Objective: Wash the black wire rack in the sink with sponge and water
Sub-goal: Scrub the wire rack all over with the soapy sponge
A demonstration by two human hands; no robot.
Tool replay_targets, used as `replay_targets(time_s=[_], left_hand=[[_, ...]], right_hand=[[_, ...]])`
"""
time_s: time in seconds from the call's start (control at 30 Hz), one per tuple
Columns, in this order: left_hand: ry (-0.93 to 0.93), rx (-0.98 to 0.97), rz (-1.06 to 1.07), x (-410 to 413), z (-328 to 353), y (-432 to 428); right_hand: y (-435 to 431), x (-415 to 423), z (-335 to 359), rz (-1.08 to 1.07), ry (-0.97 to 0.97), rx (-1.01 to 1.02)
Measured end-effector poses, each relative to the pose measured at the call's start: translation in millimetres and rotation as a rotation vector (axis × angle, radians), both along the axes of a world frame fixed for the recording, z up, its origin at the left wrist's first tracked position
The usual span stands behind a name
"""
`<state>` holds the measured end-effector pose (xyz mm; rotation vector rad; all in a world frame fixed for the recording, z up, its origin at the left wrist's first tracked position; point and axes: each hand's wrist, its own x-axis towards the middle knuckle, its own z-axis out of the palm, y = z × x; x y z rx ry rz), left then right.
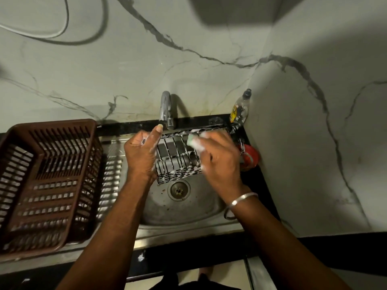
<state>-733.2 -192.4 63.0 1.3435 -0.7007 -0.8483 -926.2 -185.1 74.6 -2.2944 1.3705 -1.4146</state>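
Note:
The black wire rack (178, 160), streaked with white foam, is held over the steel sink (188, 210) just below the tap. My left hand (142, 155) grips its left end, thumb raised toward the spout. My right hand (219, 162) holds a green, soapy sponge (193, 141) and presses it against the rack's upper right wires. Part of the rack's right end is hidden behind my right hand. No water runs from the tap (166, 109).
A brown plastic dish basket (48, 185) sits on the draining board at left. A clear soap bottle (240, 107) stands in the back corner, with a red container (250, 156) below it by the wall. The sink drain (179, 190) lies under the rack.

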Motion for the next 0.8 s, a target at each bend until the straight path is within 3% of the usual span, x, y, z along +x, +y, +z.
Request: replay_targets(time_s=[0.07,0.2,0.33,0.5,0.6,0.73,0.8], left_hand=[[-0.011,0.005,-0.001,-7.7,2.3,0.8],[-0.023,-0.038,-0.001,-15.0,6.6,1.6],[-0.052,-0.041,-0.011,-12.5,8.4,0.0],[-0.037,-0.061,-0.022,-9.6,5.3,3.1],[-0.035,-0.044,-0.015,-11.6,5.8,2.4],[-0.056,-0.060,-0.005,-13.5,5.5,4.9],[-0.052,-0.056,-0.018,-14.5,5.9,4.4]], right_hand=[[-11.9,10.4,8.1,-0.129,-0.080,0.058],[-1.1,29.0,7.9,0.072,0.192,-0.038],[-21.1,11.3,13.1,-0.176,0.005,0.000],[-9.7,21.8,9.7,0.069,0.258,0.002],[-24.1,2.6,10.2,-0.114,0.141,0.066],[-13.8,13.5,5.0,-0.017,0.268,0.059],[-21.1,5.8,5.9,-0.087,0.221,0.089]])
